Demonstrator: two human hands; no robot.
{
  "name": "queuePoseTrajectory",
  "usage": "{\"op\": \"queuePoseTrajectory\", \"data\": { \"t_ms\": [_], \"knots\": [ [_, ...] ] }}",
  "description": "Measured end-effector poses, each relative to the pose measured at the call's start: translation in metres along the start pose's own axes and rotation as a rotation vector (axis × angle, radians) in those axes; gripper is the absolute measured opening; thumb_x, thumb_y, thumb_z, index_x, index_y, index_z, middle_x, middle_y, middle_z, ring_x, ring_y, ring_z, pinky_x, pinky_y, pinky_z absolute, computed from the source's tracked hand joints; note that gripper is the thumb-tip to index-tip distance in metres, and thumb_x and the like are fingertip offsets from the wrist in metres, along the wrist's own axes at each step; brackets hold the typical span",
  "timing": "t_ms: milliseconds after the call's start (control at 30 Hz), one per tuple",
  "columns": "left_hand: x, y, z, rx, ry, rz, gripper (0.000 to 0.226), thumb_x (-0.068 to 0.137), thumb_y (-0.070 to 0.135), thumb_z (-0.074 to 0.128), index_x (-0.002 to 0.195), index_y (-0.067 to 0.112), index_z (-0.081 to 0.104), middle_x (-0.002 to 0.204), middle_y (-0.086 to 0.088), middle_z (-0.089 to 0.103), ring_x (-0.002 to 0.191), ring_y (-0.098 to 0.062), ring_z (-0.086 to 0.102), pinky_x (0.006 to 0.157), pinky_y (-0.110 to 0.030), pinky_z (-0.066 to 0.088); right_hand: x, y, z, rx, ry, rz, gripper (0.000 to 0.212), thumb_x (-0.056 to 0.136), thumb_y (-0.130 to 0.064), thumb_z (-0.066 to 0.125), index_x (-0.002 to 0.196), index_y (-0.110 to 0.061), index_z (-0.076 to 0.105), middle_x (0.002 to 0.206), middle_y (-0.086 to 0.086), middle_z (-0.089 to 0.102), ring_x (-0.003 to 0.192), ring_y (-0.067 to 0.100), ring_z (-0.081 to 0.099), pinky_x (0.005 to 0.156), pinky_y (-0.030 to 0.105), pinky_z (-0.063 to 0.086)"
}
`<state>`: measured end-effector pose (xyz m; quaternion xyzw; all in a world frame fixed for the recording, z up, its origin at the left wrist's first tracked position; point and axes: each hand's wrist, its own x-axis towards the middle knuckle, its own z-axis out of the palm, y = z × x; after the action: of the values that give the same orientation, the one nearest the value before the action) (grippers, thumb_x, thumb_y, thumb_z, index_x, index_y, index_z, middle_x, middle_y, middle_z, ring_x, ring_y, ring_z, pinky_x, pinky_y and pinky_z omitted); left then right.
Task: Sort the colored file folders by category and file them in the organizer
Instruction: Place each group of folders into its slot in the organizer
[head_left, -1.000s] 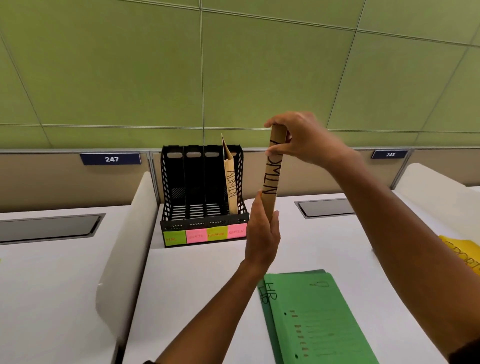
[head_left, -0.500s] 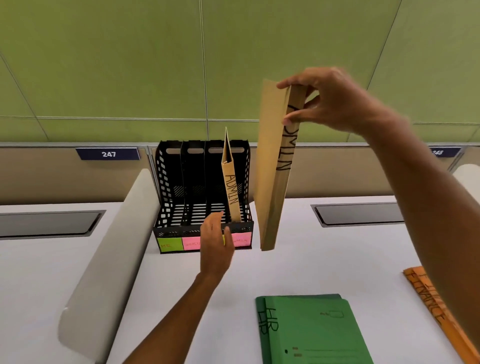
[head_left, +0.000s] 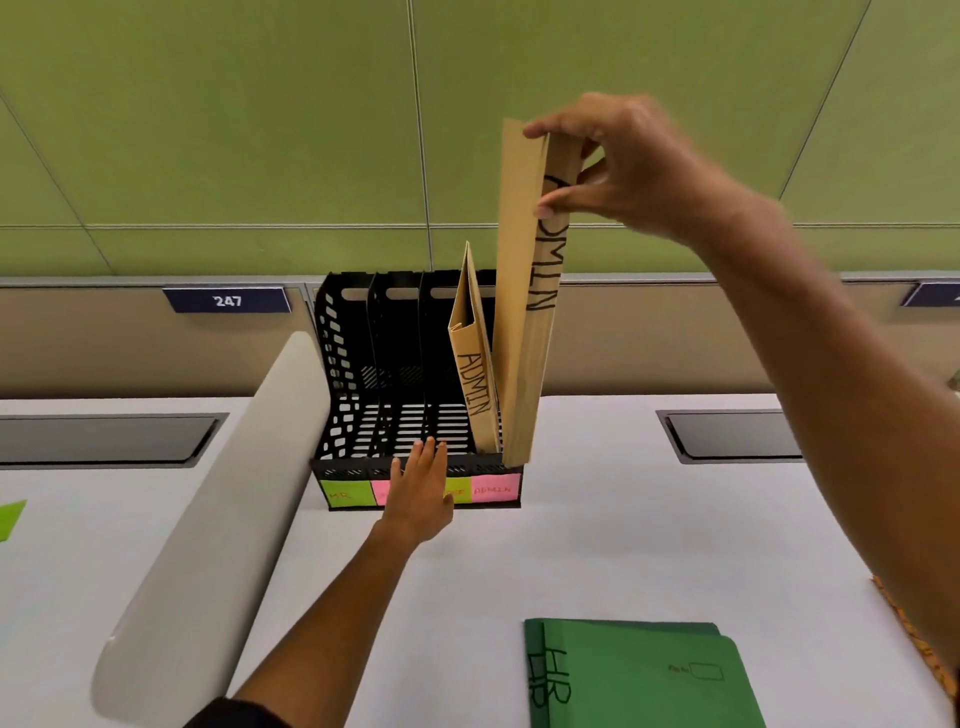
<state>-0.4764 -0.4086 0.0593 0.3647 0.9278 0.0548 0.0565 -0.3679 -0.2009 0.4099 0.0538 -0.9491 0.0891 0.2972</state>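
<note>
Right hand: the right hand (head_left: 623, 166) pinches the top edge of a tall tan paper folder marked ADMIN in black (head_left: 530, 312), thumb on the near face and fingers over the top.
Held folder: upright, slightly tilted, its lower end at the front right corner of the black plastic four-slot file organizer (head_left: 363, 364); whether it is already inside the rightmost slot cannot be told.
Filed folder: a second tan folder marked ADMIN (head_left: 472, 364) stands leaning in the rightmost slot, just beside the held one.
Left hand: the left hand (head_left: 418, 493) lies released, fingers straight, resting against the organizer's front lip over the middle labels.
Labels: green and pink sticky notes (head_left: 496, 488) line the organizer's front; HR at the left and ADMIN at the right are readable.
Desk: the white desk (head_left: 649, 545) carries the organizer, green paper folders marked HR (head_left: 639, 680) near the front edge, and an orange folder (head_left: 919, 644) at the right border.
Background: a grey curved divider (head_left: 218, 519) stands left of the organizer.
</note>
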Motion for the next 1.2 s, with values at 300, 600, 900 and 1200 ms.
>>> {"op": "queuePoseTrajectory", "data": {
  "t_ms": [300,600,900,1200],
  "knots": [
    [0.004,-0.001,0.014,-0.012,0.033,0.000,0.077,0.096,0.027,0.051,0.155,0.010,0.004,0.164,-0.008,-0.003,0.151,-0.025,-0.005,0.122,-0.047,0.008,-0.001,0.030,0.083,-0.011,0.033,0.024,0.061,0.078,-0.019,0.077,0.132,-0.004,0.054,0.109,0.016,0.058,0.096,0.026,0.057,0.086,0.042,0.054],
    [0.003,-0.002,0.018,-0.032,0.068,-0.001,0.076,0.096,0.024,0.051,0.155,0.010,0.005,0.164,-0.007,-0.002,0.151,-0.024,-0.005,0.121,-0.046,0.008,-0.022,0.032,0.142,-0.040,0.019,-0.004,0.063,0.075,-0.021,0.079,0.132,-0.006,0.055,0.107,0.011,0.059,0.090,0.013,0.042,0.078,0.026,0.035],
    [0.004,-0.002,0.017,-0.018,0.051,-0.001,0.076,0.096,0.023,0.051,0.155,0.010,0.005,0.164,-0.008,-0.002,0.151,-0.024,-0.005,0.121,-0.048,0.009,-0.047,0.038,0.178,-0.072,-0.050,0.069,0.071,0.079,-0.023,0.077,0.141,-0.009,0.046,0.112,0.012,0.057,0.096,0.025,0.053,0.078,0.032,0.044],
    [0.004,-0.001,0.015,-0.012,0.015,-0.006,0.077,0.096,0.024,0.051,0.155,0.009,0.004,0.164,-0.008,-0.004,0.151,-0.026,-0.006,0.121,-0.049,0.011,-0.067,0.027,0.202,-0.111,-0.087,0.122,0.070,0.086,-0.024,0.070,0.147,-0.011,0.037,0.119,0.009,0.053,0.098,0.023,0.051,0.077,0.035,0.054]
  ]
}}
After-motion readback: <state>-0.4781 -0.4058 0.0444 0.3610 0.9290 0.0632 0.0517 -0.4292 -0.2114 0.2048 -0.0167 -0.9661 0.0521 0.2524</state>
